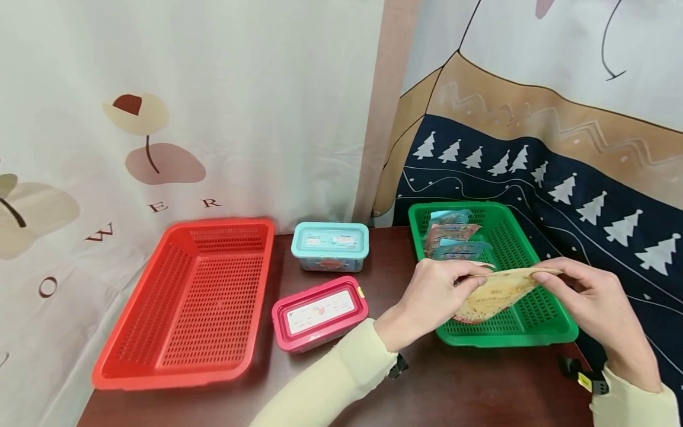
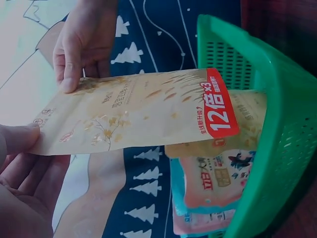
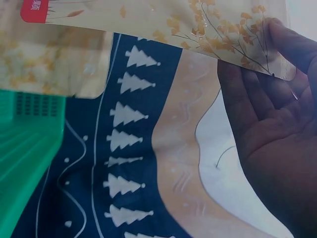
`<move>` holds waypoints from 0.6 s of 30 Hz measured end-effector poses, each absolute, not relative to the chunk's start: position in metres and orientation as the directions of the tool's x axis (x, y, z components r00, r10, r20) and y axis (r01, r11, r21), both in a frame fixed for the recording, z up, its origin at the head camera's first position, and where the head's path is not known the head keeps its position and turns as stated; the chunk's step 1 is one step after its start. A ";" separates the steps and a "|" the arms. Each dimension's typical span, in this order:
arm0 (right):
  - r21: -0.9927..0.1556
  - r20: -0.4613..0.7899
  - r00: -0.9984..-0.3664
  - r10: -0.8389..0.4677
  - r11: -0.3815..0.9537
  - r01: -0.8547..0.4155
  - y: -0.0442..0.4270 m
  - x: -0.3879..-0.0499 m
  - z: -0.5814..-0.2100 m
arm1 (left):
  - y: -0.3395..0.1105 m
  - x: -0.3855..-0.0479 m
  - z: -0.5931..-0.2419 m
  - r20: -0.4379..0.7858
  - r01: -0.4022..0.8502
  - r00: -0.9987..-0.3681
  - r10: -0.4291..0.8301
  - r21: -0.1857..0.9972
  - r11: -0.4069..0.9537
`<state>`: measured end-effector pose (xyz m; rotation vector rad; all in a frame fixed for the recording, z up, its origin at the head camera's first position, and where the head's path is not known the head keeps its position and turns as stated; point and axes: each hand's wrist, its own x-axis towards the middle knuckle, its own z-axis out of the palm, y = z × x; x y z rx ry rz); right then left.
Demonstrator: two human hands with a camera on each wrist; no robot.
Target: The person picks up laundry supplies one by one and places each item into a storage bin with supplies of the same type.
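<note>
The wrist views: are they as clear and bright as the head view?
No: the head view is brighter; the left wrist view is dimmer, bluish, though the held pouch shows legible print; in the right wrist view, the right hand looks dark against the pale backdrop, and the lower pouch looks blurred.

Cream packet (image 2: 141, 113), golden leaf print

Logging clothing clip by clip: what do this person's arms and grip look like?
The left sleeve and right sleeve are long and pale yellow. Part of a black left wristband shows; the right wristband, also black, has a yellow patch. The left grip and right grip are ungloved.
</note>
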<state>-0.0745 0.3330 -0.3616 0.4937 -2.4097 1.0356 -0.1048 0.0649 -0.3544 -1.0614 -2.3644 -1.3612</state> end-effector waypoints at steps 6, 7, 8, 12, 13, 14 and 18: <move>-0.573 0.550 -0.825 -0.127 0.661 -0.484 0.341 -0.074 -0.369 | 0.075 -0.108 -0.358 0.480 0.682 -0.711 0.514 0.648 0.339; -0.579 0.546 -0.829 -0.120 0.661 -0.477 0.343 -0.074 -0.370 | 0.076 -0.108 -0.359 0.481 0.684 -0.708 0.517 0.648 0.335; -0.583 0.542 -0.832 -0.115 0.662 -0.471 0.344 -0.074 -0.371 | 0.077 -0.109 -0.359 0.483 0.688 -0.705 0.519 0.646 0.332; -0.596 0.533 -0.840 -0.102 0.659 -0.458 0.348 -0.074 -0.377 | 0.080 -0.110 -0.362 0.483 0.698 -0.698 0.528 0.625 0.350; -0.600 0.531 -0.842 -0.100 0.657 -0.457 0.349 -0.075 -0.379 | 0.081 -0.111 -0.363 0.482 0.700 -0.697 0.530 0.615 0.362; -0.606 0.526 -0.845 -0.099 0.653 -0.454 0.350 -0.075 -0.380 | 0.082 -0.111 -0.364 0.480 0.702 -0.698 0.532 0.608 0.372; -0.627 0.494 -0.865 -0.089 0.653 -0.425 0.352 -0.074 -0.385 | 0.084 -0.112 -0.368 0.475 0.706 -0.696 0.538 0.590 0.392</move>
